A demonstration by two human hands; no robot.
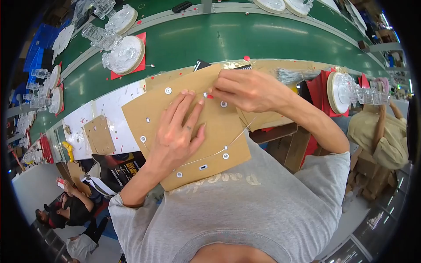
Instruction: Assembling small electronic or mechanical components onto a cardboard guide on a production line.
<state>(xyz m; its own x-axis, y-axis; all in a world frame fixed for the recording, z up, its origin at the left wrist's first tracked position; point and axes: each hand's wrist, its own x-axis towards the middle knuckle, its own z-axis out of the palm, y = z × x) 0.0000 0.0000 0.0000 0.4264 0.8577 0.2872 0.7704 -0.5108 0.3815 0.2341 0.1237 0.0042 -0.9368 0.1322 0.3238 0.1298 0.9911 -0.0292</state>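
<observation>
A brown cardboard sheet (219, 131) rests tilted against the bench edge and my body. Round white fittings (168, 90) and small white clips are set in it. My left hand (177, 131) presses on the cardboard with its fingers stretched out. At the sheet's upper part my right hand (245, 90) is closed in a pinch on a small red piece (210, 96). That piece touches or lies right beside a white clip (205, 95). A thin pale wire (197, 161) runs across the lower part of the sheet, passes a clip and rises to the right.
Beyond the bench stretches a green conveyor belt (184, 48) carrying clear plastic assemblies on round bases (129, 55). Thin wires (298, 75) lie bundled at right, beside red sheets (318, 90). A smaller brown board (100, 135) and a yellow tool (68, 151) are at left. Other people are nearby.
</observation>
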